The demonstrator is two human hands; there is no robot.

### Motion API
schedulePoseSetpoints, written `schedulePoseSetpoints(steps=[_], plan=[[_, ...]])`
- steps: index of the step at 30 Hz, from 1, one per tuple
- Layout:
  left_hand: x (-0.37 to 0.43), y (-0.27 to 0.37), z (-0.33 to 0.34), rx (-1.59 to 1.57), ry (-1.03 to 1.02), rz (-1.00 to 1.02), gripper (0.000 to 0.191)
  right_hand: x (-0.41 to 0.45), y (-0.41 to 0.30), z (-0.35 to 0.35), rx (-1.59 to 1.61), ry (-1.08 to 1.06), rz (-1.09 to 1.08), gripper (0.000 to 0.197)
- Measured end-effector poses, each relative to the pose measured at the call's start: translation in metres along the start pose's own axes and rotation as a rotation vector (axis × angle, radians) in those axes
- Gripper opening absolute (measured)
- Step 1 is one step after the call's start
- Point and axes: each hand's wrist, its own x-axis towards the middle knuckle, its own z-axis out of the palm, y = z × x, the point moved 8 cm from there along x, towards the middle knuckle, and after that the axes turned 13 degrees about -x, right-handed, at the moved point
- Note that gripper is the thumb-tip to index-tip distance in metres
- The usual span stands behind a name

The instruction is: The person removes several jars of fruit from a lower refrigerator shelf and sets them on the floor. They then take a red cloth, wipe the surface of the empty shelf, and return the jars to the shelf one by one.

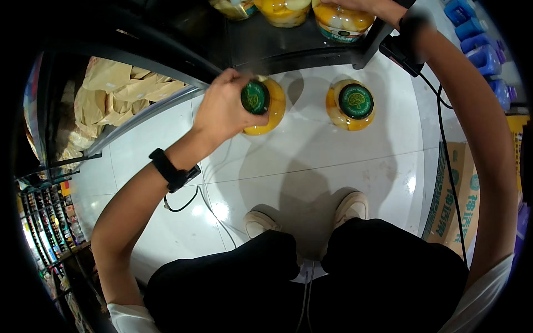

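Note:
My left hand grips the lid end of a glass jar of yellow fruit, low over or on the white tiled floor. Its green, dark-rimmed lid shows between thumb and fingers. To the right, a second fruit jar stands upright on the floor with its lid facing up. At the top edge, my right hand is partly cut off by the frame. Its fingers are around the upper part of a labelled fruit jar on a black shelf. The top of that jar is out of view.
More jars share the shelf. Tan paper packages fill a low shelf at left. A printed cardboard box and blue bottles line the right. Cables trail from both wrist devices. My shoes are below.

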Motion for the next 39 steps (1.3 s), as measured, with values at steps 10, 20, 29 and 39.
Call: schedulePoseSetpoints(steps=[10,20,29,39], plan=[[-0.024,-0.034,0.044,0.029,-0.136,-0.061,0.079,0.009,0.003,0.003,-0.032,0.031,-0.011,0.076],[-0.027,-0.049,0.052,0.057,-0.182,-0.082,0.083,0.008,0.001,0.000,-0.011,0.009,-0.006,0.069],[-0.032,-0.073,0.039,0.036,-0.143,-0.108,0.082,0.004,-0.001,-0.003,0.015,-0.022,-0.023,0.068],[-0.043,-0.099,0.024,0.054,-0.104,-0.164,0.081,0.009,0.003,0.004,-0.013,0.006,-0.041,0.073]])
